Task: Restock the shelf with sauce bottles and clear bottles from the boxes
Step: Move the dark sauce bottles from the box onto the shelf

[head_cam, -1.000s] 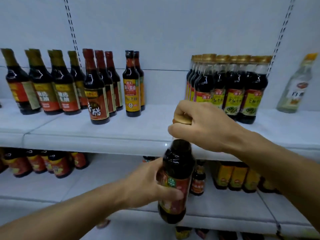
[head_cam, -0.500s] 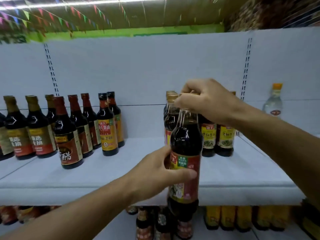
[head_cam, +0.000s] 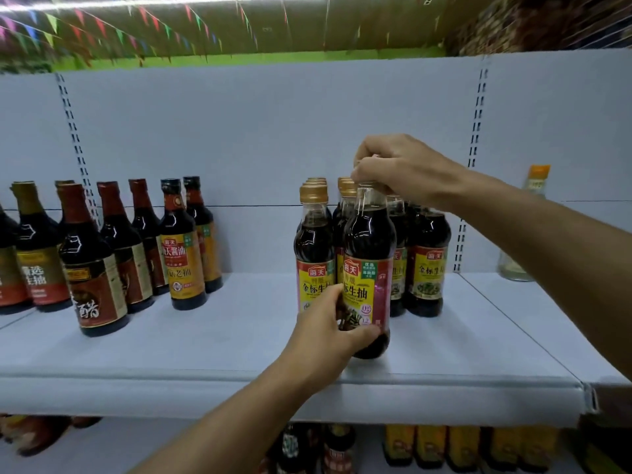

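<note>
Since half a second ago, item raised: sauce bottle (head_cam: 368, 268), previously in front of the shelf edge, now over the white shelf (head_cam: 212, 340) board at centre frame, upright, its base at or just above the surface; contact cannot be told.

Left hand (head_cam: 328, 336): reaches in from lower centre, fingers and thumb wrapped round the lower label of the sauce bottle.

Right hand (head_cam: 400, 165): enters from the right, fingers pinched over the bottle's cap, which they hide.

Stock behind and beside: cluster of gold-capped bottles (head_cam: 314, 248) with matching yellow-and-red labels, standing in rows just behind the held bottle, touching or nearly so.

Left of frame: group of dark glass bottles (head_cam: 92, 261) with red and brown neck wraps, plus two yellow-labelled ones at their right end, well apart from the cluster.

Far right of frame: one clear bottle (head_cam: 526, 227) with an orange cap, upright against the back panel.

Lower shelf, bottom of frame: blurred dark bottles and yellow packs (head_cam: 461, 446).

Top of frame: coloured pennant strings (head_cam: 102, 25).
</note>
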